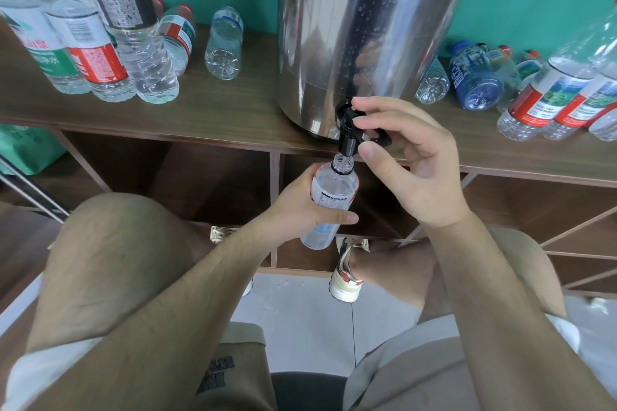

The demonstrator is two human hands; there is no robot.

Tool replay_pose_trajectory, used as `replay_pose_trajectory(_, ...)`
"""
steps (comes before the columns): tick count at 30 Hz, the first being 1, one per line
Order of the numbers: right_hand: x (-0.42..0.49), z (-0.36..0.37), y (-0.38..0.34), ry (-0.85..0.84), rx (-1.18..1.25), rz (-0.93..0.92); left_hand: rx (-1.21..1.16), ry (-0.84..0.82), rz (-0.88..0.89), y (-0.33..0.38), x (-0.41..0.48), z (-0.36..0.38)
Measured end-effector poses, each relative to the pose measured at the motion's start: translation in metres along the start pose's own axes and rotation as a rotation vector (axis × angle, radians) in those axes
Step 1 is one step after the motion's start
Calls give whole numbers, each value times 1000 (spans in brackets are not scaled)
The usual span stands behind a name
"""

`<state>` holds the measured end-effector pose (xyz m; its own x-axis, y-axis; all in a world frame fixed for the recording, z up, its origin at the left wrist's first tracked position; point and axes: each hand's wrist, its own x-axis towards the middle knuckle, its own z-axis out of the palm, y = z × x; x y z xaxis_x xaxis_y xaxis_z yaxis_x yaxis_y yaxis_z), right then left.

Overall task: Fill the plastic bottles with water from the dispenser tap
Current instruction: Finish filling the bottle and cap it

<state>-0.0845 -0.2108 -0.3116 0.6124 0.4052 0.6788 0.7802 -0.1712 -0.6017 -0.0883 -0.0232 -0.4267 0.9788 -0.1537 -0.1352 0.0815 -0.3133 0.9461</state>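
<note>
Left hand (300,207) grips a bottle (334,190) under the tap (347,140), right hand (410,163) pinching its lever (380,141); seemingly filled bottles (147,53) stand on the shelf (233,100), empties (223,47) lie waiting.

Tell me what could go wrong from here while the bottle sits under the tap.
1. The bottle has a narrow mouth and is held tilted by the left hand alone. If the mouth drifts off the tap, water would likely run down onto the shoe below.
2. The right hand pinches the tap's lever. The water level is hard to make out from above, so a late release could overflow the bottle.
</note>
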Motion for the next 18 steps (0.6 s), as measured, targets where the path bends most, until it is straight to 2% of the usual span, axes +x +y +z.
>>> replay_pose_trajectory(13,1,-1,-2,-64,74,39,0,-10,-1,-1,0,0)
replay_pose_trajectory(18,3,-1,-2,-27,73,61,8,-14,-5,-1,-1,0)
